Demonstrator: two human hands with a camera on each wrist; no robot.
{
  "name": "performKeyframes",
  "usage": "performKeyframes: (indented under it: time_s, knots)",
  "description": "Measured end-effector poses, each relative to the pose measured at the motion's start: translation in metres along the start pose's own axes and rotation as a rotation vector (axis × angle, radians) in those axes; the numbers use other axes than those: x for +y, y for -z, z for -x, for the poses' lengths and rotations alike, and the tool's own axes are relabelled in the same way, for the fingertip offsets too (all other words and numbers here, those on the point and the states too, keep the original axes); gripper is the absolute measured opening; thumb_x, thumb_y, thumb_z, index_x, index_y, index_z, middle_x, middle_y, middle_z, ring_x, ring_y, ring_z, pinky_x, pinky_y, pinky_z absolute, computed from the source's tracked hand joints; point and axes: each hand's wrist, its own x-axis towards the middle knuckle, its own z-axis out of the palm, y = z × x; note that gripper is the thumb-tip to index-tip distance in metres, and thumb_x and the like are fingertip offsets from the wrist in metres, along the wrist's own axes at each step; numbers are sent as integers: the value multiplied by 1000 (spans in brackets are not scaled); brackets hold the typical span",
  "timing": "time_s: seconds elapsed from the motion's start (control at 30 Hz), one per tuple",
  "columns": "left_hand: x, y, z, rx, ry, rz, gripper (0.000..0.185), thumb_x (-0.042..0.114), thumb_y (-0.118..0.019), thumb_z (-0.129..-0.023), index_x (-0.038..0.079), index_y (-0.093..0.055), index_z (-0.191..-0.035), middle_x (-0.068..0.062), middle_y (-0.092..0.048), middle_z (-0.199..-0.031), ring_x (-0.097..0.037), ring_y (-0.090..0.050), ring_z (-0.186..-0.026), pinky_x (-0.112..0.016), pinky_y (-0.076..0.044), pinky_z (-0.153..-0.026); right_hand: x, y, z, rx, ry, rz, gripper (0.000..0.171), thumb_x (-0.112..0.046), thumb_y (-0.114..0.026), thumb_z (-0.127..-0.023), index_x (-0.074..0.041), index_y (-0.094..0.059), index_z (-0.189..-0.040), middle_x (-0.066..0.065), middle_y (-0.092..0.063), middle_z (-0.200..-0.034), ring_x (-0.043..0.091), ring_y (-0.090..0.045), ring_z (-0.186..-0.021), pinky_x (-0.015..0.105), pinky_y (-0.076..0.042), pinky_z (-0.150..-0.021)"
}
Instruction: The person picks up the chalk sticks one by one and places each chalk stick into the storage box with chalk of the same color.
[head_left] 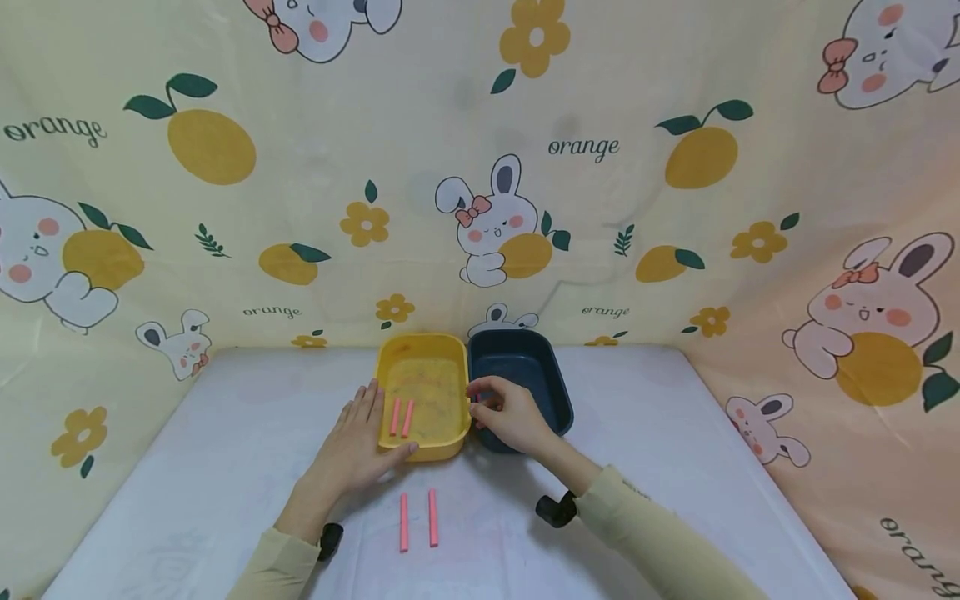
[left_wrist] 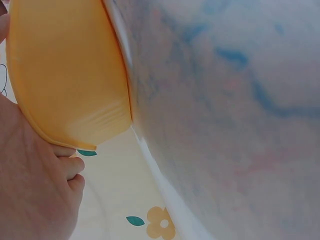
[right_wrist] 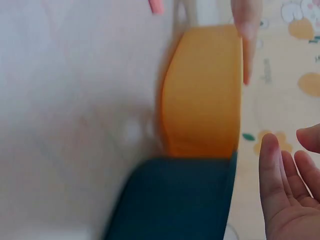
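Observation:
My left hand point(head_left: 352, 446) rests against the left side and near corner of a yellow tray point(head_left: 438, 400), fingers straight along the rim and thumb at its front edge. Two pink chalk sticks point(head_left: 407, 419) lie inside at the left. My right hand point(head_left: 510, 414) is over the near left part of a dark blue tray point(head_left: 528, 358). In the right wrist view its thumb and index finger point(right_wrist: 271, 175) stand apart, with nothing visible between them. Beside these fingers, in the head view, a bit of pink shows, mostly hidden by the hand.
Two more pink chalk sticks, a left one point(head_left: 404, 522) and a right one point(head_left: 432, 518), lie on the white table point(head_left: 247, 433) in front of the yellow tray. The trays stand side by side near a patterned cloth backdrop point(head_left: 420, 125). Coloured smudges mark the table.

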Motion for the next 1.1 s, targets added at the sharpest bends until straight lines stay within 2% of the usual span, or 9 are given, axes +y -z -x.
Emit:
performKeyframes:
  time_s: [0.27, 0.43, 0.63, 0.9, 1.1]
  knots:
    - [0, 1, -1, 4, -2, 9, 115, 71, -58, -93, -6, -9, -164, -23, -4, -173, -42, -6, -159, -58, -12, -128, -9, -14, 16, -27, 10, 17, 25, -14, -72, -98, -13, -69, -123, 9, -70, -109, 16, -67, -82, 23, -61, -72]
    - [-1, -1, -1, 13, -9, 6, 115, 71, -59, -93, -6, -10, -164, -23, -4, -173, -42, -6, -159, -57, -12, -128, -9, -26, 28, -58, 76, 13, 25, -13, -74, -97, -11, -70, -121, 9, -70, -119, 14, -68, -87, 22, -61, -76]
    - [-2, -2, -1, 14, -15, 5, 115, 70, -59, -94, -7, -9, -163, -24, -4, -173, -42, -6, -159, -57, -13, -128, -3, -41, 40, -114, 86, 10, 26, -13, -74, -96, -9, -70, -121, 5, -70, -119, 10, -69, -92, 21, -60, -81]
    - [-2, -2, 1, 48, -45, 1, 114, 68, -62, -93, -8, -13, -163, -24, -7, -172, -42, -9, -159, -57, -15, -128, 5, -55, 51, -206, 100, -4, 27, -7, -74, -95, -4, -68, -122, 14, -68, -119, 9, -70, -95, 20, -59, -80]
    - [-2, -1, 2, 52, -45, 3, 114, 68, -62, -93, -8, -12, -163, -24, -8, -172, -42, -9, -159, -57, -15, -128, 8, -61, 56, -288, 52, 30, 32, -10, -76, -94, -5, -66, -123, 9, -66, -118, 4, -66, -93, 18, -57, -79]
